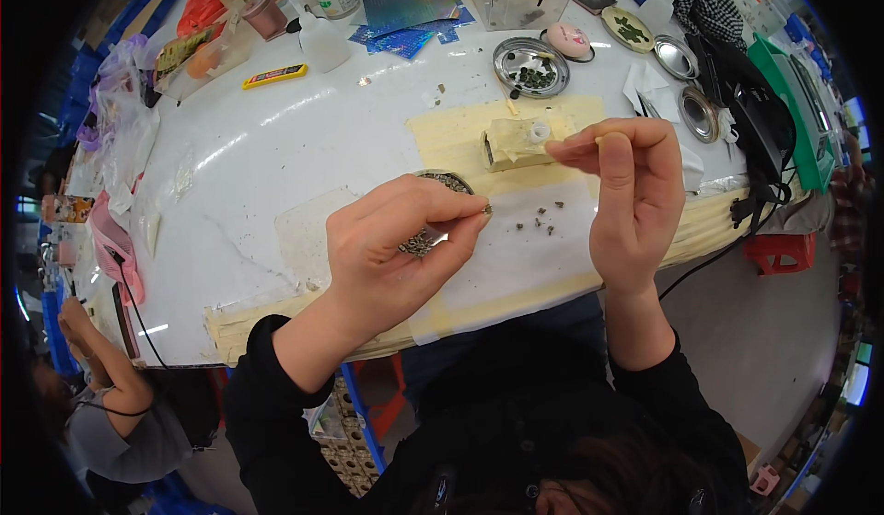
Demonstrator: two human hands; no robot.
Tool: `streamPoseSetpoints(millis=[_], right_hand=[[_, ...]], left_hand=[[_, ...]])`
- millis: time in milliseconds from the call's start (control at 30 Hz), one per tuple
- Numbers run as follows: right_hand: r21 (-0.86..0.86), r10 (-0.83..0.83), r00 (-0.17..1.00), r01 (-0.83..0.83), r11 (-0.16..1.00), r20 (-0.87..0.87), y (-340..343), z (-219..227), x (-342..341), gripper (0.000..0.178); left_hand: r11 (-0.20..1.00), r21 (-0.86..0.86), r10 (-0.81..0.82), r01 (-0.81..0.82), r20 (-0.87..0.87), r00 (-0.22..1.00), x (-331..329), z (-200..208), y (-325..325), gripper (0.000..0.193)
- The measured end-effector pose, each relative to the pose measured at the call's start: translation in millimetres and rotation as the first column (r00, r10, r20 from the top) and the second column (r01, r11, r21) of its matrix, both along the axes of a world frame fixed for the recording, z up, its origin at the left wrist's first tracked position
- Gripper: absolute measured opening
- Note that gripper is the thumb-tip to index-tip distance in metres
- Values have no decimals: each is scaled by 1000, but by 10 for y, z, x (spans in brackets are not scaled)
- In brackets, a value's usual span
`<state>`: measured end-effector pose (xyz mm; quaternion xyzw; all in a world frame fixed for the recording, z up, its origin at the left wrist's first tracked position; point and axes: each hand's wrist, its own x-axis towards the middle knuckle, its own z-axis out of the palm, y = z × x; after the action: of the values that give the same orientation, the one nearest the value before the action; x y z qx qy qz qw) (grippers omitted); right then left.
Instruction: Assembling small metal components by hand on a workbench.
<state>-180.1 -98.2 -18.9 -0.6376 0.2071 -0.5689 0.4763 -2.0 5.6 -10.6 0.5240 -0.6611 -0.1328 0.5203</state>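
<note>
- Left hand (387, 257): curled around a small round metal tin filled with tiny dark grey pieces (433, 225), thumb and forefinger pressed together at the tin's right rim, apparently pinching one piece; what sits between the tips is too small to tell.
- Right hand (626, 193): raised above the white round-topped bench (276, 147), thumb and forefinger pinched on something pale and tiny at the tips; the remaining fingers are folded.
- Scattered dark grey pieces (539, 220): loose on a pale sheet, between the two hands and just right of the left fingertips; the left hand is nearer.
- Cream block wrapped in tape with a white ring on top (516, 142): just beyond the pieces, left of the right fingertips, long axis running left to right.
- Round metal dish of dark green bits (531, 67): further back, well apart from both hands.
</note>
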Motion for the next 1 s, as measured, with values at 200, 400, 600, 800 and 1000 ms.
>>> streamPoseSetpoints(millis=[200, 400, 600, 800, 1000], right_hand=[[-594, -463, 792, 162, 788, -398, -253, -21, 13, 6], [-668, -532, 778, 203, 716, -334, -260, -13, 9, 6], [-688, -569, 729, 188, 701, -380, -275, -21, 17, 9], [-201, -31, 897, -65, 977, -441, 131, 126, -88, 14], [80, 294, 908, -283, 956, -299, 221, 47, -63, 16]], left_hand=[[1000, 19, 2, -2, -15, 1000, 0, 12, 8, 17], [999, -37, -1, 0, -22, 1000, 22, 7, -17, 15], [1000, 11, 6, -5, -94, 996, 12, 15, 9, 18], [999, -54, -5, 4, -36, 999, 30, 15, 0, 18], [992, -117, 56, -47, 82, 995, 1, 18, -16, 21]])
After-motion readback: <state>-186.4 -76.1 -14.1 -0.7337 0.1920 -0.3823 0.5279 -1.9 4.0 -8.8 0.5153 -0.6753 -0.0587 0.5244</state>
